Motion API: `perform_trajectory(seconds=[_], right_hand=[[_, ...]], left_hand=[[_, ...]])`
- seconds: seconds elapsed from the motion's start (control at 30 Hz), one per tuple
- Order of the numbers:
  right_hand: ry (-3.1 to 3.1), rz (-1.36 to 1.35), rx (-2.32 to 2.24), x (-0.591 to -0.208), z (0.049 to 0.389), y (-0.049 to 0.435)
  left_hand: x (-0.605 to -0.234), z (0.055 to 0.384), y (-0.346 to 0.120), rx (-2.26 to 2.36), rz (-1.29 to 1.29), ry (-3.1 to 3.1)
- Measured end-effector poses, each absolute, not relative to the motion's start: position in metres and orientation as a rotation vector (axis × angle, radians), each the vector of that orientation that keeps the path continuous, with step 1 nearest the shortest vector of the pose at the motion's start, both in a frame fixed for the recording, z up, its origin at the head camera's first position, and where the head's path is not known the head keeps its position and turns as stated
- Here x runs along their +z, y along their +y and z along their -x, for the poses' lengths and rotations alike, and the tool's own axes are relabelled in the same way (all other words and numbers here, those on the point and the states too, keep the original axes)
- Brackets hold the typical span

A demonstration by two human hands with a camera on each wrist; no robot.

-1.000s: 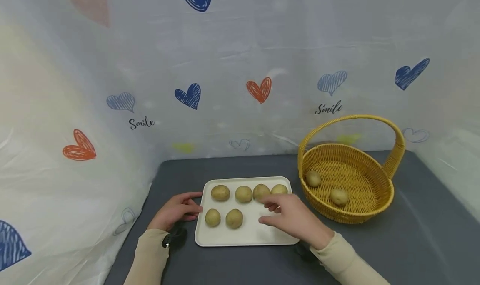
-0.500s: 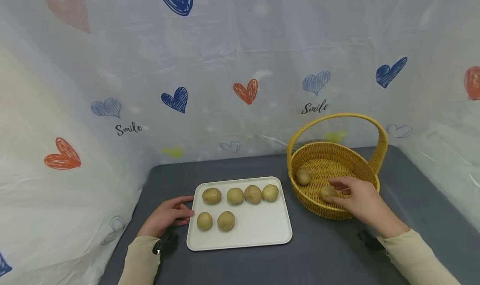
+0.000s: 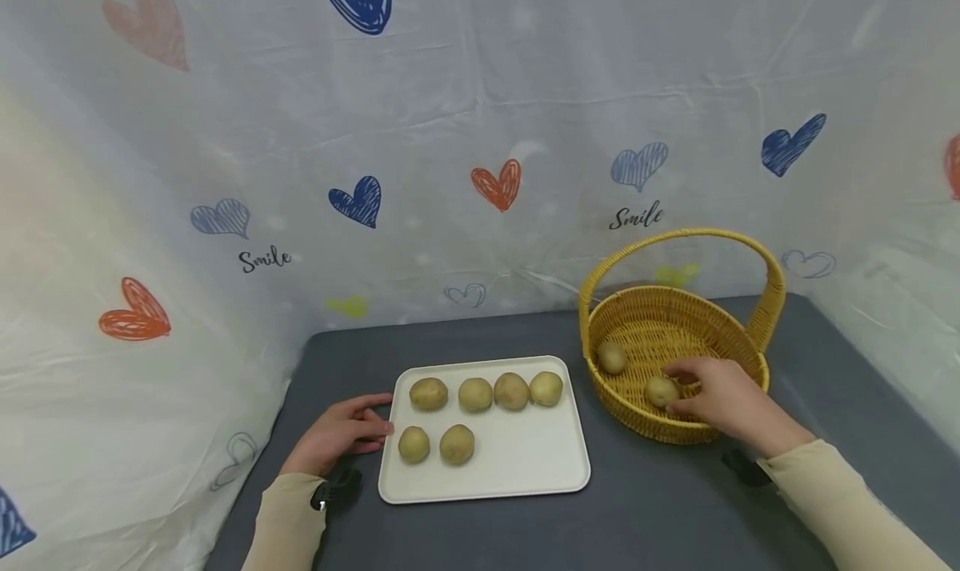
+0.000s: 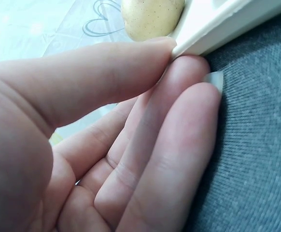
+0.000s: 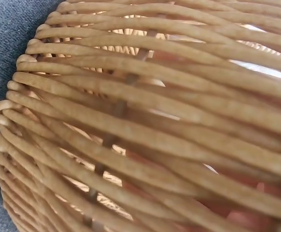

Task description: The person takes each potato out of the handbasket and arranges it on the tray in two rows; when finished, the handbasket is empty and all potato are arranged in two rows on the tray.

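On the dark tabletop lies a cream rectangular tray carrying several potatoes, among them an oval one at the back left. My left hand holds the tray's left edge. In the left wrist view the thumb lies on the rim, with a fingertip beneath it. My right hand reaches into a yellow wicker basket and grips a potato near its front wall. Woven strands fill the right wrist view and mostly hide that hand.
A second potato sits inside the basket, by its left wall. The tall arched handle rises over the basket. A white curtain printed with hearts hangs behind and beside the grey table.
My right hand has moved right, from over the tray into the basket, and its fingers have come round a potato there. My left hand stays at the tray edge.
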State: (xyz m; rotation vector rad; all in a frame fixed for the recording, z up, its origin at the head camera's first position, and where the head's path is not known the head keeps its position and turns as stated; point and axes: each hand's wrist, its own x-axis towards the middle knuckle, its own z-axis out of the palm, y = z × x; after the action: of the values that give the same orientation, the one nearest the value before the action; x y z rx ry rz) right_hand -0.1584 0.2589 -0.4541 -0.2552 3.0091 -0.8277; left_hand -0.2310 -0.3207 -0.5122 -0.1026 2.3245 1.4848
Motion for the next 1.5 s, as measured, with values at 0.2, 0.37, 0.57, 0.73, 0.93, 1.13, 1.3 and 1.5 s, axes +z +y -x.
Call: perform_trajectory(seconds=[0.2,0.37,0.57,0.73,0.93,1.13,1.3,1.5], right_hand=[[2.970,0.250,-0.825,-0.453,0.161,0.257],[2.977,0.264,-0.818,-0.455,0.163,0.257],[2.971,0.255,-0.800,-0.455,0.166,0.258],[2.979,0.262,-0.800,-0.454,0.168,0.258],[3.021,0.311,-0.793,-0.455,0.169,0.256],[3.124,0.349,-0.766,-0.448,0.167,0.250],[3.161,0.398,-0.846,-0.432,0.164,0.230],[3.121,0.445,-1.004,-0.416,0.158,0.189]], left_hand=[[-0.511,0.231,-0.322,1.492,0.081,2.304],[-0.512,0.232,-0.324,1.485,0.060,2.299],[-0.511,0.232,-0.325,1.492,0.064,2.295],[-0.511,0.232,-0.325,1.497,0.059,2.300],[-0.512,0.231,-0.323,1.493,0.090,2.318],[-0.513,0.231,-0.321,1.495,0.103,2.336],[-0.513,0.232,-0.323,1.501,0.090,2.330],[-0.512,0.230,-0.324,1.520,0.057,2.297]])
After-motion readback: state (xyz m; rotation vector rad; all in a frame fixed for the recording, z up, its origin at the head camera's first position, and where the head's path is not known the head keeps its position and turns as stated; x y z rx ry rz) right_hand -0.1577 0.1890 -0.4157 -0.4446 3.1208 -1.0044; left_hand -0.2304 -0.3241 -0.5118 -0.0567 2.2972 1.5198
